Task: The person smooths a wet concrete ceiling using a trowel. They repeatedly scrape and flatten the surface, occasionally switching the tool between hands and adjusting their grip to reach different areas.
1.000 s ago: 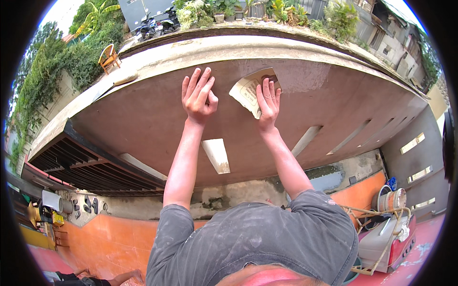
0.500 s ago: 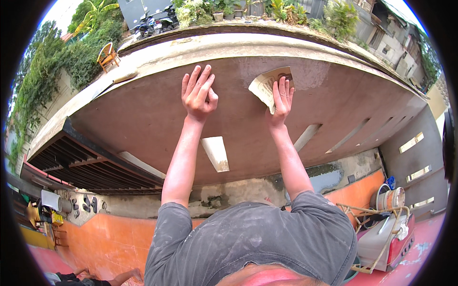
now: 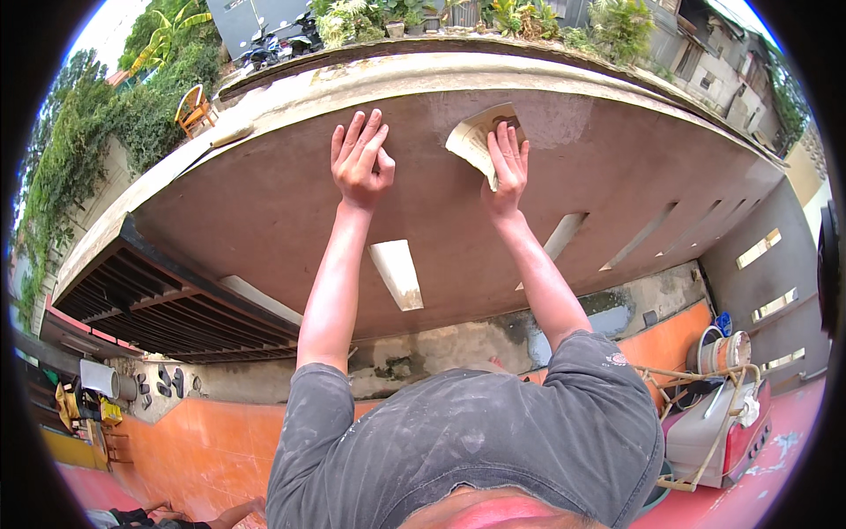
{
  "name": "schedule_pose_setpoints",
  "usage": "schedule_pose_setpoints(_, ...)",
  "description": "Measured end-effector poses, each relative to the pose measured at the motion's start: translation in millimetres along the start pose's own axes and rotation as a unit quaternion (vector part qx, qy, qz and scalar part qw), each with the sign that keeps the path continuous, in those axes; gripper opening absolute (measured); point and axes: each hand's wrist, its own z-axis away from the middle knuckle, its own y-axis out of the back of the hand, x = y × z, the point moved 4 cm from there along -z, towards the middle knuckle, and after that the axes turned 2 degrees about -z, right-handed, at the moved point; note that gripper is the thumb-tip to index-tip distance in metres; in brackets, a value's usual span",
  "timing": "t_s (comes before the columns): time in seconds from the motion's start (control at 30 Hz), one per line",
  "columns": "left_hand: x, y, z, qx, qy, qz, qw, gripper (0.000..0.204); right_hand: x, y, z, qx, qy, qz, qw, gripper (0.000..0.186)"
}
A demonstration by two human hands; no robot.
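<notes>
My left hand (image 3: 359, 157) is against the upper part of a plastered reddish-grey wall (image 3: 264, 212), fingers extended and slightly apart, thumb bent inward, nothing held. To its right, my right hand (image 3: 505, 167) presses a torn beige paper sheet (image 3: 470, 139) to the wall, fingers together over it; its underside is hidden. A paler, rough patch (image 3: 560, 119) lies beside the paper. Below my hands are slot openings (image 3: 395, 273) in the wall, and a dark slatted metal grille (image 3: 159, 286) is at lower left.
A wooden chair (image 3: 194, 110) stands beyond the wall, with scooters (image 3: 264, 51) and plants farther back. At lower right are a handcart (image 3: 709, 432) and buckets (image 3: 723, 351); slippers (image 3: 167, 379) are at lower left. Another person's bare legs (image 3: 233, 516) show at the bottom left.
My right hand and the paper moved right along the wall, then slightly back left. My left hand stayed nearly in place on the wall, and the whole view shifted slightly upward.
</notes>
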Motion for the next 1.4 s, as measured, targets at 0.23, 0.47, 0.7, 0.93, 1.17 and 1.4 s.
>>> schedule_pose_setpoints(0.23,20.2,27.0,-16.0,-0.164,0.081,0.120,0.976,0.023,48.9,37.9,-61.0,0.146,-0.077,0.058,0.985,0.055)
schedule_pose_setpoints(0.47,80.3,73.9,74.4,-0.286,0.333,0.303,0.846,0.030,-50.9,67.7,107.7,-0.092,-0.286,-0.275,0.913,0.034)
schedule_pose_setpoints(0.7,179.8,58.9,192.0,-0.288,0.570,0.472,0.608,0.053,-74.0,148.0,194.7,-0.251,-0.545,-0.433,0.672,0.038)
schedule_pose_setpoints(0.93,257.1,78.7,222.1,-0.300,0.632,0.457,0.549,0.023,-75.0,217.2,205.1,-0.315,-0.572,-0.414,0.634,0.041)
schedule_pose_setpoints(1.17,282.4,96.5,222.4,-0.297,0.641,0.447,0.549,0.015,-66.9,257.1,247.5,-0.338,-0.620,-0.411,0.577,0.043)
schedule_pose_setpoints(1.4,215.5,113.1,206.2,-0.124,0.642,0.460,0.600,0.014,-65.0,250.5,182.5,-0.315,-0.575,-0.390,0.647,0.043)
